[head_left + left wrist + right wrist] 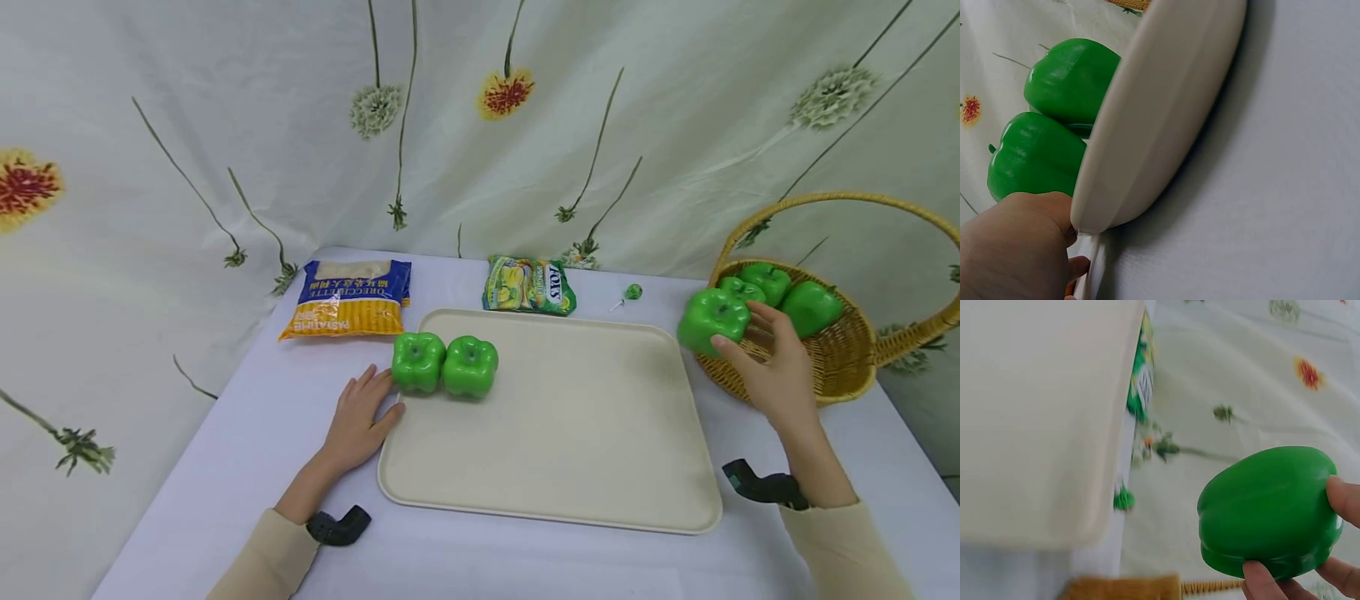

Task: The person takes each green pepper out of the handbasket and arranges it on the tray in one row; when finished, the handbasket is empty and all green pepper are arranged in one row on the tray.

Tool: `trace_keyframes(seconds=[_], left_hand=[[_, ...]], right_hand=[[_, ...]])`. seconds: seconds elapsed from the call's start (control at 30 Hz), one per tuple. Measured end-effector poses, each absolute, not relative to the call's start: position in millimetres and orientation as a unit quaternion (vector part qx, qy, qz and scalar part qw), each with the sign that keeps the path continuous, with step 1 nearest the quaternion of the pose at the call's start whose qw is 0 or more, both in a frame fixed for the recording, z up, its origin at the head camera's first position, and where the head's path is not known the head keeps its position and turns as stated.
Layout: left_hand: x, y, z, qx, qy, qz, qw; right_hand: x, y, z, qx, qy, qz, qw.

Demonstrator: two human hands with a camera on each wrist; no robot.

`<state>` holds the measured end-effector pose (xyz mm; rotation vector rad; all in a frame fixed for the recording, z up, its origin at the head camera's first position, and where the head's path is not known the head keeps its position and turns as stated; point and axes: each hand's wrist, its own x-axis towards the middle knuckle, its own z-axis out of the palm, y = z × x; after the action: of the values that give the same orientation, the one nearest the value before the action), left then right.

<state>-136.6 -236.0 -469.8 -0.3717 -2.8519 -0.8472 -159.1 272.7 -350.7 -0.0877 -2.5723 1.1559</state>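
Note:
My right hand [780, 367] pinches a green bell pepper [714, 322] between thumb and fingers, above the left rim of a wicker basket [832, 367]. In the right wrist view the same bell pepper [1269, 512] hangs clear of the tray. Several more green peppers [810, 309] lie inside the basket. Two green bell peppers [470, 367] sit side by side at the left end of a beige tray [570, 433]. Against that tray's left edge rests my left hand [360, 421], its fingers extended beside the nearer pepper [1035, 159].
Behind the tray lie a blue and orange pasta bag [348, 300], a green Fox's candy bag [528, 285] and a small green lollipop [632, 292]. The basket's tall handle [847, 198] arches over it. A floral cloth [465, 167] hangs behind the white table.

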Motion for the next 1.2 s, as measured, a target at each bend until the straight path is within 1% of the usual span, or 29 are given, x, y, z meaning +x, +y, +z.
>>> trace_keyframes(seconds=[0.17,0.47,0.67,0.83,1.2], left_hand=[[-137,-236,-469,-0.123,-0.949,-0.282,0.065],[-138,-236,-468,-0.126,-0.948,-0.283,0.072],[-137,-235,-469,-0.124,-0.948,-0.283,0.072],[-137,-235,-469,-0.125,-0.948,-0.283,0.073],[-137,-237,-471,-0.124,-0.948,-0.283,0.075]], right_hand=[[-159,238,-357,0.033,-0.89,0.437,0.128],[-161,183,-367,0.1,-0.861,0.495,0.055],[-163,149,-378,0.118,-0.843,0.525,0.007],[-162,127,-387,0.127,-0.838,0.531,-0.014],[-162,108,-404,0.129,-0.839,0.526,-0.045]])
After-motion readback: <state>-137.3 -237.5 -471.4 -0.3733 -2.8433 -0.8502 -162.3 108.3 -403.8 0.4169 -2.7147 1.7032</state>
